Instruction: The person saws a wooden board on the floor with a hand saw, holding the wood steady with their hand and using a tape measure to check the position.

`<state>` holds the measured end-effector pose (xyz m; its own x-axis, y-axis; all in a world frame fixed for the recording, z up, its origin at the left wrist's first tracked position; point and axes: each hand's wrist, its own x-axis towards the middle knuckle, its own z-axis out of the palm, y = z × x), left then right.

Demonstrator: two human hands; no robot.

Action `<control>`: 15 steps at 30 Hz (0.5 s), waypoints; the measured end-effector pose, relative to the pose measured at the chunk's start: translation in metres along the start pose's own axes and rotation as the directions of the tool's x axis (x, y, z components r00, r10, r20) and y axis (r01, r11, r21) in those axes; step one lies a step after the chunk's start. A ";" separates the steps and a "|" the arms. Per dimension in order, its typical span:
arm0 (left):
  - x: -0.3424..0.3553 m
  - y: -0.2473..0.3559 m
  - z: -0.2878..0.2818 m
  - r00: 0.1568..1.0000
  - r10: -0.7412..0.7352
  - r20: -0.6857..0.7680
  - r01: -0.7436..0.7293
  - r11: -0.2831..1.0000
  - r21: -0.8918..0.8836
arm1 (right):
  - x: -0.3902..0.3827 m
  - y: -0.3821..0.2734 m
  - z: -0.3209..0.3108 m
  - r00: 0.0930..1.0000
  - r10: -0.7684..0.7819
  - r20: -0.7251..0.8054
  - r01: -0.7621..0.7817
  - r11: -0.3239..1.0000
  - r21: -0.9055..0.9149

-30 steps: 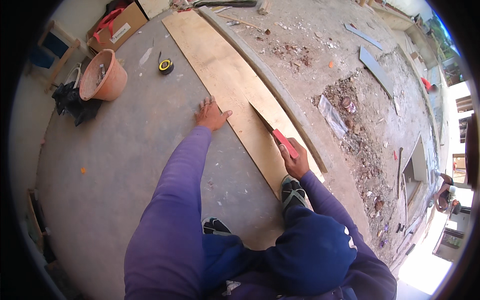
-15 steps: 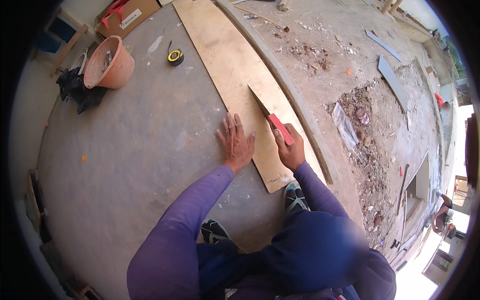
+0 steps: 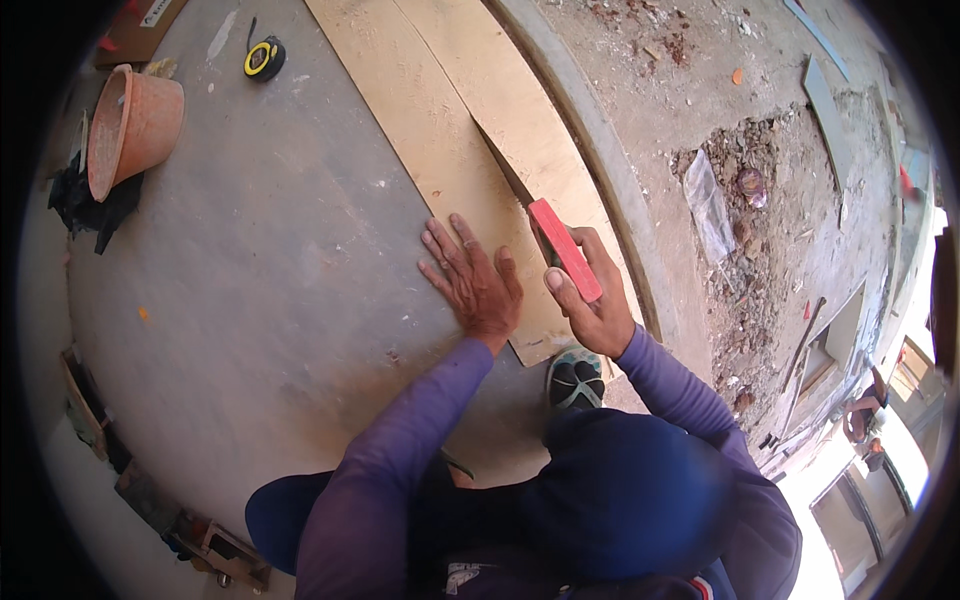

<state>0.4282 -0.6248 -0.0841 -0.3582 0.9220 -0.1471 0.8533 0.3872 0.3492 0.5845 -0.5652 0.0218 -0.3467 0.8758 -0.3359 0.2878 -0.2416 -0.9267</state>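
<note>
A long plywood board point(image 3: 420, 110) lies on the floor, running away from me. A thin dark line crosses its face lengthwise from the far end to the saw. My right hand point(image 3: 604, 310) is wrapped around the red handle of a handsaw point(image 3: 567, 250); the dark blade points away, its tip at the line. How deep the blade sits in the wood I cannot tell. My left hand point(image 3: 478, 290) presses flat, fingers spread, on the board's left edge. One shoe point(image 3: 576, 378) stands at the board's near end.
A tape measure point(image 3: 265, 59) lies on the grey floor at far left, beyond an orange bucket point(image 3: 150, 122) and black plastic point(image 3: 90, 210). A raised concrete edge point(image 3: 630, 190) borders the board's right side. Rubble point(image 3: 750, 290) and grey strips point(image 3: 824, 125) lie farther right. Another person crouches at far right.
The view has shifted, bringing board and hands closer. The saw's handle looks higher, turned more toward me. The line beyond the blade now shows plainly. Both hands keep their places.
</note>
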 end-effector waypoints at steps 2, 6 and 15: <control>0.000 0.000 0.001 1.000 -0.014 -0.005 0.014 1.000 0.007 | 0.004 -0.002 -0.004 0.997 0.067 0.043 -0.068 0.997 0.037; -0.002 -0.003 0.001 1.000 -0.017 -0.025 0.019 0.999 0.050 | 0.005 -0.003 -0.011 0.972 0.159 0.173 -0.161 0.987 -0.001; -0.003 0.000 0.002 1.000 -0.010 -0.022 0.012 0.993 0.114 | 0.007 -0.017 -0.016 0.971 0.126 0.203 -0.117 0.992 -0.054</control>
<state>0.4299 -0.6280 -0.0855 -0.3748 0.9179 -0.1304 0.8865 0.3960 0.2392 0.5910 -0.5480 0.0376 -0.4820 0.7350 -0.4770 0.3740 -0.3197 -0.8706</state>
